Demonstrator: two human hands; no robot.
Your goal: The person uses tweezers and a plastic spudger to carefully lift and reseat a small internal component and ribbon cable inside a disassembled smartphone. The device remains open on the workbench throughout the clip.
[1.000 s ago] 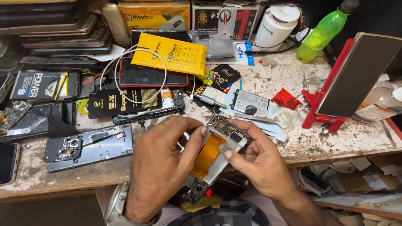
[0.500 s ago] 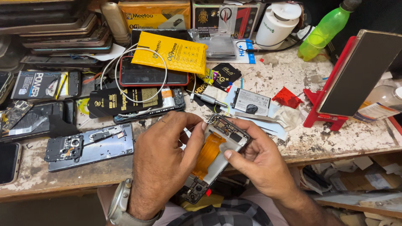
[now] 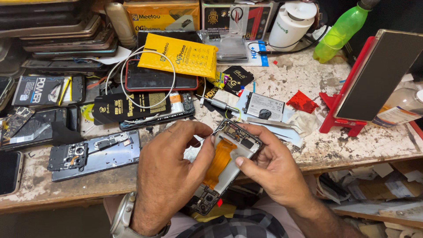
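Observation:
An opened phone (image 3: 229,163) with its back removed lies between both hands over the table's front edge, an orange flex cable (image 3: 219,161) running down its white middle. My right hand (image 3: 275,169) grips the phone's right side and upper end, thumb on the white surface. My left hand (image 3: 169,176) holds the left side and pinches a thin tool whose tip touches the circuit board (image 3: 233,132) at the phone's upper end. A watch (image 3: 122,218) sits on my left wrist.
A phone back cover (image 3: 94,154) lies at the left. Behind are a screwdriver (image 3: 218,103), a grey battery (image 3: 264,107), a yellow packet (image 3: 183,55), a white cable (image 3: 147,77), stacked phones (image 3: 53,33), a green bottle (image 3: 339,31) and a red stand (image 3: 348,101) holding a phone.
My left fingers have shifted slightly at the phone's upper end. The phone stays in the same place between both hands.

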